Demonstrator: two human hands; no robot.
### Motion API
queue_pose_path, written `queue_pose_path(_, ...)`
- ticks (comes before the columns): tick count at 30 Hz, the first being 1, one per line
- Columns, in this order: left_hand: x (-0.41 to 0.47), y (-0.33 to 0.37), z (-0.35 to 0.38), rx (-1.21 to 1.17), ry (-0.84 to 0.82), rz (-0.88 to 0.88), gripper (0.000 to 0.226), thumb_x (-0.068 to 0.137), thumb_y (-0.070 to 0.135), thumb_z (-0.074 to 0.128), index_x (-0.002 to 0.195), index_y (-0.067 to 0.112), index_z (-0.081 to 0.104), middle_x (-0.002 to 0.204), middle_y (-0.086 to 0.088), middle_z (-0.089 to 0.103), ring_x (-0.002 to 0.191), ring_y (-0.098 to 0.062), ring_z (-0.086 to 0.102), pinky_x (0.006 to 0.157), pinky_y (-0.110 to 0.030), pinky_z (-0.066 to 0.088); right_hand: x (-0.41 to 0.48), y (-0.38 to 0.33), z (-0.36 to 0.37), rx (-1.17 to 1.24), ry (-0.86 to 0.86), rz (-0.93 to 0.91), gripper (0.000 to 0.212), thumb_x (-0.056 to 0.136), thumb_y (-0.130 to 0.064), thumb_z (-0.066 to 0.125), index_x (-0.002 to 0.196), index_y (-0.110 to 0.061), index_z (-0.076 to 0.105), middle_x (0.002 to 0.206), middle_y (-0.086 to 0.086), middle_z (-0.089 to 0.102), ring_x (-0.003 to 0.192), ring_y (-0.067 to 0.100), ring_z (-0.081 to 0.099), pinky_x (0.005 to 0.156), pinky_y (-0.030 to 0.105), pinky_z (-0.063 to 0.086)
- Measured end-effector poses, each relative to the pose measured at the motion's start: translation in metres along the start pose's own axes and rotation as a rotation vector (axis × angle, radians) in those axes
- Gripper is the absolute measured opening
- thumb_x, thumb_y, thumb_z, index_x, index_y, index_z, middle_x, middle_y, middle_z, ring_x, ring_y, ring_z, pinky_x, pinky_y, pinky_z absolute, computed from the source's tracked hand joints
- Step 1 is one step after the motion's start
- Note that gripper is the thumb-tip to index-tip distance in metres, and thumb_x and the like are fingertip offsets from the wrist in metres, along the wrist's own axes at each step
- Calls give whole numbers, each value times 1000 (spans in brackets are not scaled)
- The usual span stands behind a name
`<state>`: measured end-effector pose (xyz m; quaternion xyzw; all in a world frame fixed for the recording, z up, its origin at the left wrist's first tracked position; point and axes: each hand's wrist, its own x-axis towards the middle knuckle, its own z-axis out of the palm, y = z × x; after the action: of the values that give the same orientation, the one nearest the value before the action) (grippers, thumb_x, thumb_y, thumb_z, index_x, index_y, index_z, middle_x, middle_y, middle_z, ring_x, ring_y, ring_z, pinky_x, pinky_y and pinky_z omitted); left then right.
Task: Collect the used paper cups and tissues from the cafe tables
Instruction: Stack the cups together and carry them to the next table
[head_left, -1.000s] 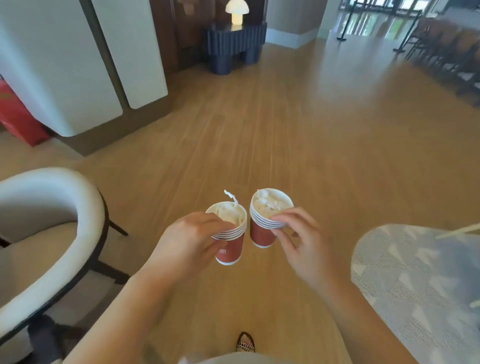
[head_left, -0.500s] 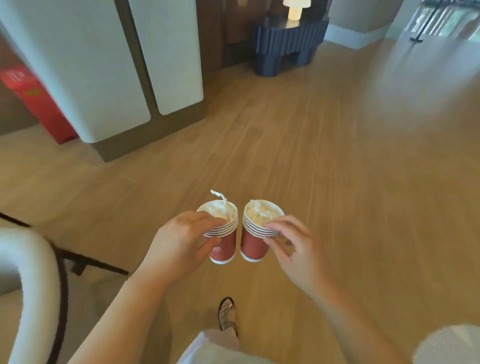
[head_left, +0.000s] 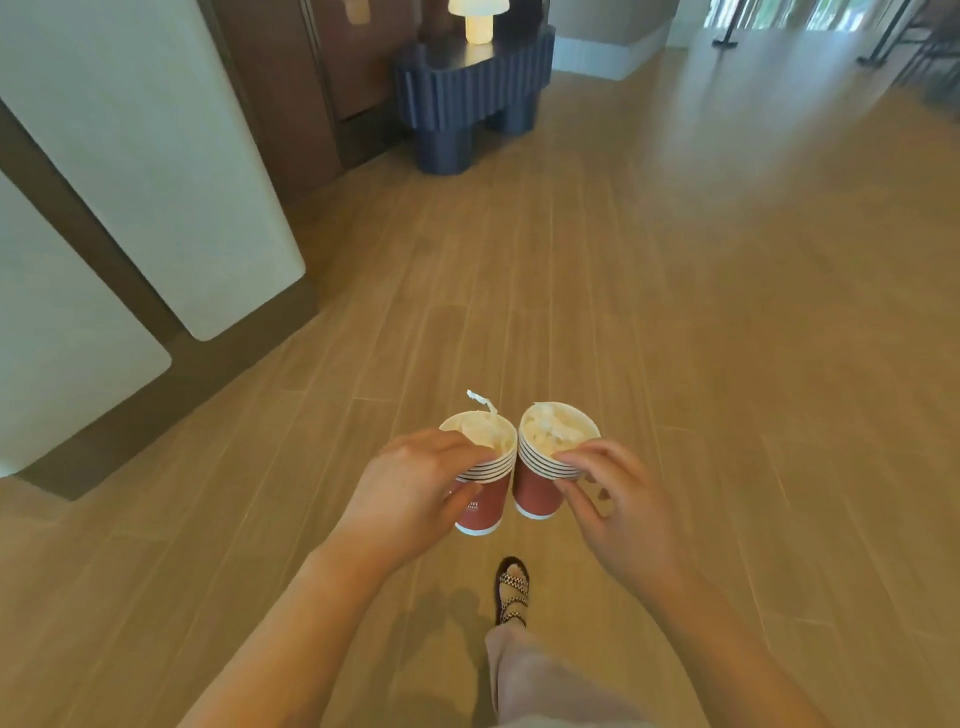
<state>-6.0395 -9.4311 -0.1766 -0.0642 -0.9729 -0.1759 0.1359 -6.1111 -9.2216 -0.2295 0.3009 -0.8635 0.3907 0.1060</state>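
My left hand (head_left: 415, 493) is curled round the left stack of cups (head_left: 484, 506) — thumb across the red wall, forefinger hooked over the near side of the nested, striped rims. That stack sits at my fingertips, out ahead of the palm, its base hanging free below my thumb. Crumpled tissue (head_left: 480, 430) fills its top cup, and a twisted white end pokes up past the far rim.

My right hand (head_left: 623, 512) has a lighter hold: forefinger and thumb pinch the near right side of the rims of the right stack of cups (head_left: 535, 493), the other fingers loosely bent behind. That stack lies to the left of my fingertips, clear of my palm, with more tissue (head_left: 556, 430) packed inside.

The two stacks touch at their rims, between my hands, both held in the air above the wooden floor (head_left: 675, 312). Below them my sandal (head_left: 513, 592) steps forward. Ahead stands a dark blue side table (head_left: 467, 98) — a lit lamp (head_left: 478, 21) on top.
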Motion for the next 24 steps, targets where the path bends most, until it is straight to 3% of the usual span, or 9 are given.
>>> queue_pose_path(3,95,-54,14,18,10,-1,39,59,10,84,94,19,71,82,5,71,72,-18,67,67,-26,48,106,43,18,-16,-12,-30,27,77,-6,72,100,-18,67,96,-8,59,83,-3,50,66,11,40)
queue_pose_path(7,208,-126,7,11,23,-59,38,60,11,84,94,21,71,84,8,70,72,-17,66,60,-18,45,256,76,46,2,-54,-111,27,76,-5,72,100,-16,67,97,-4,60,85,7,55,67,21,43)
queue_pose_path(10,269,-184,2,47,51,-145,40,58,13,85,94,22,71,85,10,70,73,-15,66,62,-13,38,353,95,81,40,-107,-160,26,78,-7,71,101,-19,66,97,-7,58,86,5,54,68,18,41)
queue_pose_path(17,414,-334,17,40,88,-292,39,62,12,82,97,24,70,89,10,71,77,-15,65,63,-19,44,557,147,186,117,-156,-247,27,78,-9,70,101,-20,65,97,-17,50,86,-8,47,70,3,36)
queue_pose_path(22,568,-437,10,36,35,-214,36,66,14,79,99,23,70,90,9,71,78,-17,65,60,-26,51,713,186,223,38,-116,-210,24,81,-14,69,102,-24,65,99,-15,54,87,4,55,63,23,48)
queue_pose_path(24,631,-471,7,35,28,-171,35,68,16,77,102,24,69,91,10,70,80,-16,64,59,-29,53,773,204,232,6,-72,-193,25,80,-13,70,102,-24,65,99,-11,57,85,7,56,62,24,48)
